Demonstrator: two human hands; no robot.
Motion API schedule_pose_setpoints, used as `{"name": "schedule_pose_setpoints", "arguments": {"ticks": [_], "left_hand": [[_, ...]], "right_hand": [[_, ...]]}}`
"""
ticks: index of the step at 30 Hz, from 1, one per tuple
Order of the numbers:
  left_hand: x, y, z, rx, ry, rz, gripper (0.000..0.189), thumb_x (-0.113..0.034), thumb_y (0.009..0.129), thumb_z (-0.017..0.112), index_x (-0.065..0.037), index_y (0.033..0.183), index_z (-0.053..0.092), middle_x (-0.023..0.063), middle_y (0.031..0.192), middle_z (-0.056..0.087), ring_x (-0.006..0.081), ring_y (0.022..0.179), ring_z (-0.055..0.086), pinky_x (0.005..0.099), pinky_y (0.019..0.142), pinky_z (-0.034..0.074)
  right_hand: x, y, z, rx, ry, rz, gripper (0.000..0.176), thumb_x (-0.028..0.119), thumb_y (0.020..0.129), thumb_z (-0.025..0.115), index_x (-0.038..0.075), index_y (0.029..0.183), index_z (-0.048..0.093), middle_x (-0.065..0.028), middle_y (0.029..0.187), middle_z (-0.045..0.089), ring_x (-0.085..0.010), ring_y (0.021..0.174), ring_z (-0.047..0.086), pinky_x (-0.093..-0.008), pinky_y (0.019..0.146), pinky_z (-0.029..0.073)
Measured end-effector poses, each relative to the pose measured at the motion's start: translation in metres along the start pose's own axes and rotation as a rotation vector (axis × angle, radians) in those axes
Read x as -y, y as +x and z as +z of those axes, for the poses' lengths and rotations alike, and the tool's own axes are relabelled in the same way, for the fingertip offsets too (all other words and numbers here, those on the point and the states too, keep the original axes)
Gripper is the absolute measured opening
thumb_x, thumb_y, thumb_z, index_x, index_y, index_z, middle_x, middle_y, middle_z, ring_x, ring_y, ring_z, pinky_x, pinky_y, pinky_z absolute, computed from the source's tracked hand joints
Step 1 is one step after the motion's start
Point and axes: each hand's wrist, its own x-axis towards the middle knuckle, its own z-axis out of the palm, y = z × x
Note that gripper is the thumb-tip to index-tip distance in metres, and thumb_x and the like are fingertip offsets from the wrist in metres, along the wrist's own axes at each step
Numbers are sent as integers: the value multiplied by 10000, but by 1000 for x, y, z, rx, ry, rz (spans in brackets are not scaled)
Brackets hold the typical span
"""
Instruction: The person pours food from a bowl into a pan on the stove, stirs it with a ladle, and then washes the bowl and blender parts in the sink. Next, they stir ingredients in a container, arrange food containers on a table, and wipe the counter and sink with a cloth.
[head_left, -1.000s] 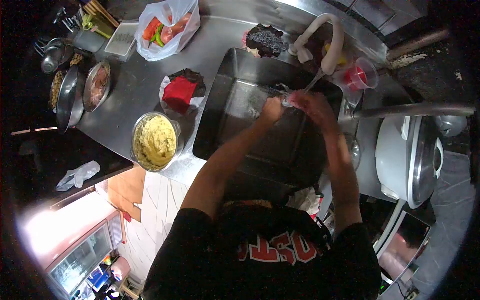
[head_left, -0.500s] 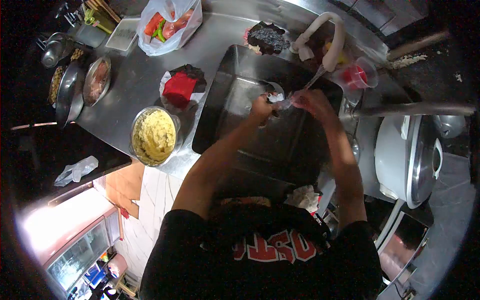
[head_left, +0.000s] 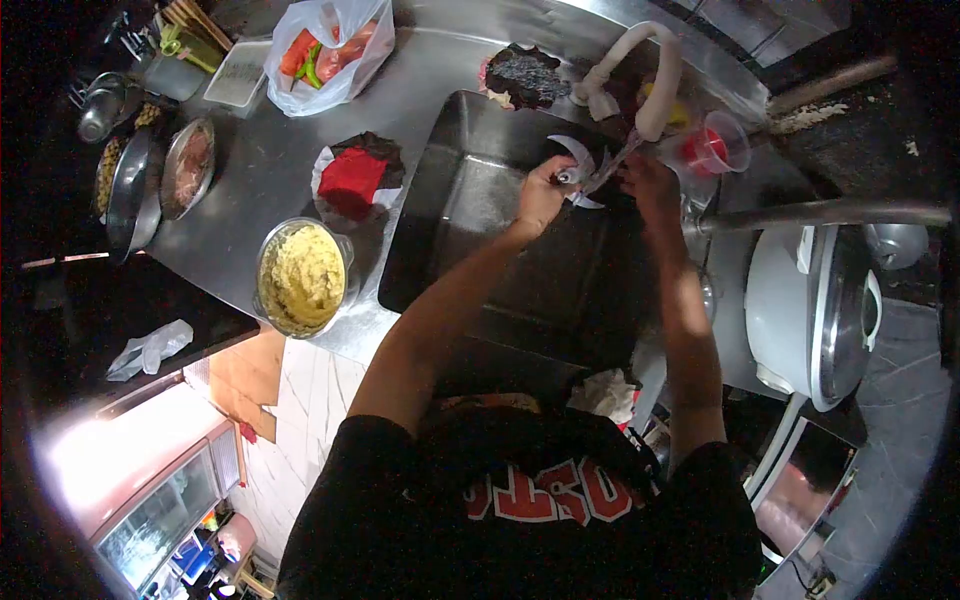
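My left hand (head_left: 543,192) is closed around the hub of a food processor blade (head_left: 580,153) over the sink (head_left: 440,215). The curved metal wings of the blade stick out above and below my fingers. Water (head_left: 622,153) streams down from the faucet (head_left: 660,95) past the blade's right side. Just right of that stream is my right hand (head_left: 652,190), with fingers loosely bent and apart, in shadow. It seems to hold nothing.
Left of the sink stand a bowl of yellow mash (head_left: 302,278) and a red cloth-like piece (head_left: 352,183). Behind are a plastic bag of vegetables (head_left: 330,60) and a dark crumpled bag (head_left: 525,75). A clear cup (head_left: 727,143) and white cooker (head_left: 785,300) are on the right.
The blade has come up and turned, so its curved wings now show clearly. My left hand has moved slightly right and up with it. My right hand has shifted right, away from the blade.
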Motion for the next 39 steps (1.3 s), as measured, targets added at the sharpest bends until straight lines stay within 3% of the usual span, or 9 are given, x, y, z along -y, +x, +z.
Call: {"name": "schedule_pose_setpoints", "arguments": {"ticks": [6, 9, 11, 15, 18, 20, 28, 31, 39], "left_hand": [[-13, -6, -9, -41, 373, 12, 317, -32, 590, 687, -85, 890, 601, 107, 877, 595, 267, 806, 573, 327, 701, 449], [-4, -15, -16, -7, 371, -236, 324, -99, 592, 722, -79, 892, 600, 79, 862, 615, 202, 811, 580, 293, 722, 442], [-1, -20, -20, -12, 410, -212, 320, -93, 597, 716, -76, 895, 600, 79, 854, 617, 194, 808, 581, 291, 719, 442], [9, -21, -28, 7, 392, -302, 340, -78, 566, 718, -52, 885, 606, 94, 886, 616, 230, 842, 587, 311, 734, 449], [4, -28, -29, 75, 215, -339, 342, -56, 576, 713, -52, 900, 604, 58, 859, 619, 167, 797, 584, 278, 715, 445], [32, -29, -24, 109, 30, -231, 345, -49, 580, 712, -55, 907, 602, 41, 850, 615, 141, 784, 570, 265, 705, 439], [16, -20, 7, 193, 29, -151, 338, -84, 674, 687, -83, 993, 574, 22, 917, 601, 116, 836, 535, 264, 748, 422], [-37, -20, 12, 94, 198, -125, 329, -196, 655, 692, -68, 936, 578, 130, 877, 598, 264, 794, 582, 334, 690, 449], [-37, -20, 16, 129, 278, 115, 269, -154, 697, 644, -19, 919, 572, 172, 888, 589, 324, 765, 576, 380, 662, 460]], "right_hand": [[-11, -3, -5, 132, 384, 147, 249, 177, 834, 506, -15, 989, 547, -112, 850, 592, -186, 752, 592, -307, 654, 513], [-23, -5, 12, 293, 169, -399, 242, 168, 829, 514, -30, 964, 546, -123, 843, 590, -206, 752, 591, -323, 685, 509], [-14, -5, 24, 486, 1185, 467, 236, 173, 829, 509, -41, 918, 553, -133, 844, 591, -229, 770, 590, -335, 729, 498], [-11, -10, 27, 482, 1117, 409, 231, 181, 828, 503, -39, 866, 562, -141, 852, 590, -233, 803, 586, -331, 761, 488], [4, -20, 21, 377, 440, -10, 226, 178, 825, 496, -36, 826, 568, -136, 861, 590, -233, 829, 582, -320, 775, 482], [3, -15, 18, 439, 829, 231, 210, 167, 811, 512, -34, 820, 573, -128, 862, 592, -227, 833, 582, -312, 782, 478], [15, -13, 9, 410, 632, 57, 210, 183, 790, 541, -9, 865, 583, -80, 841, 592, -164, 784, 575, -270, 724, 461], [33, -14, 2, 234, 540, 102, 181, 201, 793, 523, 35, 838, 579, -52, 783, 571, -132, 721, 543, -262, 652, 434], [27, -7, -3, 76, 411, 104, 229, 177, 806, 513, 43, 981, 572, -15, 774, 557, -97, 649, 513, -219, 573, 407]]}}
